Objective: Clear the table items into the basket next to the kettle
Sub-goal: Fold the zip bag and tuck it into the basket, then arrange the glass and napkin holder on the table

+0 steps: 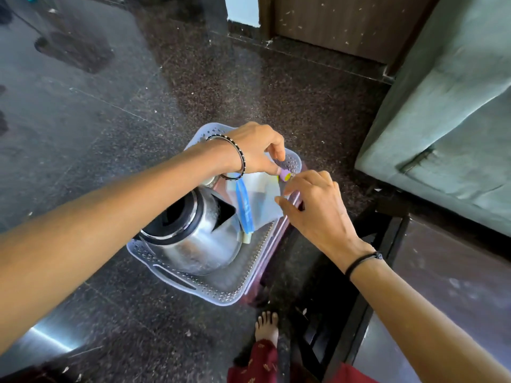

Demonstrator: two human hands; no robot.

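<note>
Below both forearms, a steel kettle (193, 230) fills the near half of a perforated pale-blue basket (221, 288) on dark granite, while above its far end the left hand (254, 150) and right hand (315, 208) pinch a small lilac yellow-capped tube (284, 175) and a clear blue-zip pouch (257, 200); no writing legible.

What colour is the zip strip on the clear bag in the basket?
Blue. The zip strip runs along the clear bag, beside the kettle; head view shows it best.
</note>
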